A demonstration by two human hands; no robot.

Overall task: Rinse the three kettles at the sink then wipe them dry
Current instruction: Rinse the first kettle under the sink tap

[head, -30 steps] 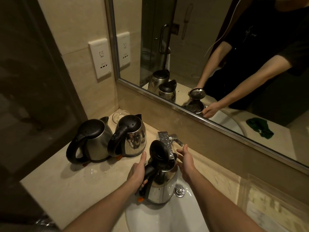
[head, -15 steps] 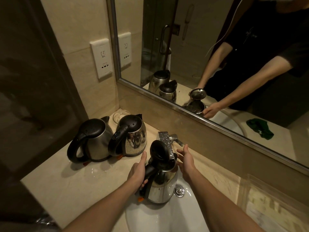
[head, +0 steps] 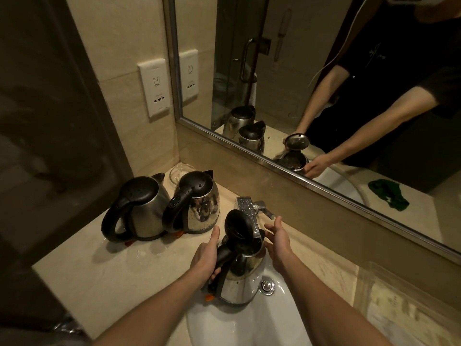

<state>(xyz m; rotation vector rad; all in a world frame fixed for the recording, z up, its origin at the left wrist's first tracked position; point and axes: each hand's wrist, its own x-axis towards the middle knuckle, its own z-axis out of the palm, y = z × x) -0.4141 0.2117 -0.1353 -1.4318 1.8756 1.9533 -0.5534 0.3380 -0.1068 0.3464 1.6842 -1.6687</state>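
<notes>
Three steel kettles with black handles and lids are in view. One kettle (head: 240,275) is over the white sink (head: 239,328), its lid flipped up right under the faucet (head: 247,208). My left hand (head: 205,258) grips its black handle, thumb raised. My right hand (head: 278,242) is beside the kettle's rim with fingers spread and relaxed, holding nothing. Two more kettles stand shut on the counter to the left: the far-left kettle (head: 139,211) and the middle kettle (head: 197,203).
A glass dish (head: 179,171) sits in the counter corner behind the kettles. A wall socket (head: 156,88) is above them. The mirror (head: 324,83) shows a green cloth (head: 388,194) on the counter. The sink drain plug (head: 267,285) is beside the held kettle.
</notes>
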